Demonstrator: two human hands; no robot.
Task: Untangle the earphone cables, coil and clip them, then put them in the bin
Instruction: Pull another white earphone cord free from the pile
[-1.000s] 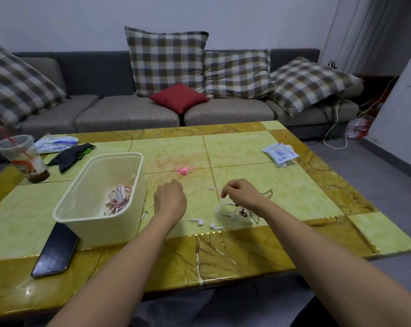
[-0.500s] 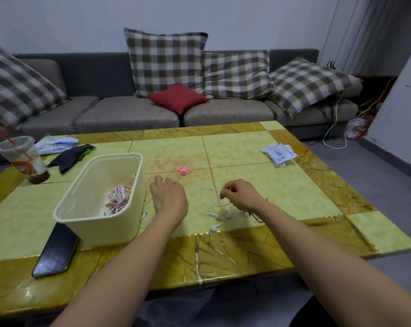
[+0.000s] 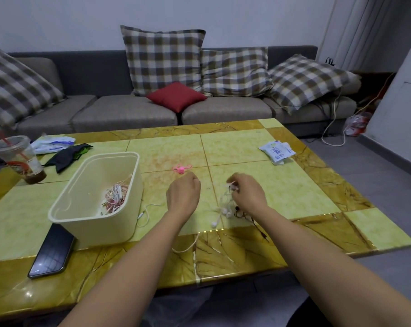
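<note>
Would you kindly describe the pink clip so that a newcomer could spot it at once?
Start at the green-tiled coffee table before the grey sofa. Near its middle, just beyond the left hand, lies the pink clip, small, bright and alone on bare tile.

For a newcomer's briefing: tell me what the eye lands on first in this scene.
The two hands at mid-table draw the eye: the right hand pinches the tangled white earphone cables above the green-tiled table, while the left hand is curled beside it. To their left stands the cream bin with coiled cables inside, and a pink clip lies just beyond the hands.
</note>
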